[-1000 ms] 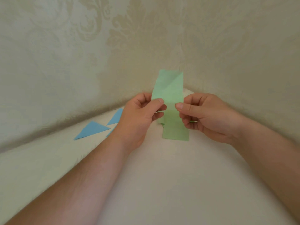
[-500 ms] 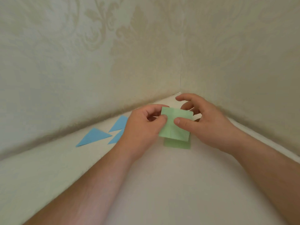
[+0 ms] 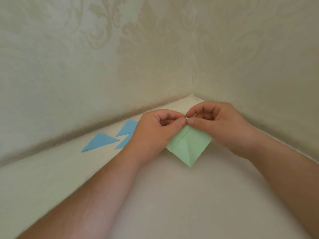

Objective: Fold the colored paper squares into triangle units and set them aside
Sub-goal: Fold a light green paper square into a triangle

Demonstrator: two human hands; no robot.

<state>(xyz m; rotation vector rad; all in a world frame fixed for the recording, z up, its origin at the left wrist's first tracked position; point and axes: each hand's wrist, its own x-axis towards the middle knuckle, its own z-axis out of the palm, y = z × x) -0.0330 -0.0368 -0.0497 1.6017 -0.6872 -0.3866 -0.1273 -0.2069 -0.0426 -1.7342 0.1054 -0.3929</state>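
Note:
A light green paper [image 3: 189, 145] lies on the white surface near the room corner, turned so one corner points toward me, with creases across it. My left hand [image 3: 155, 130] and my right hand [image 3: 217, 125] meet at its far corner, and each pinches that corner between thumb and forefinger. The far part of the sheet is hidden behind my fingers. Three blue folded triangles lie to the left: one apart [image 3: 100, 142], two close together [image 3: 127, 129] [image 3: 123, 143], partly behind my left hand.
The white surface [image 3: 172, 195] meets patterned beige walls [image 3: 103, 66] at the back and on the right, forming a corner [image 3: 192, 94] just beyond my hands. Both forearms stretch in from the bottom edge.
The green paper was held upright as a long strip, then came down onto the surface and now lies spread as a diamond. Both hands moved to pinch its far corner.

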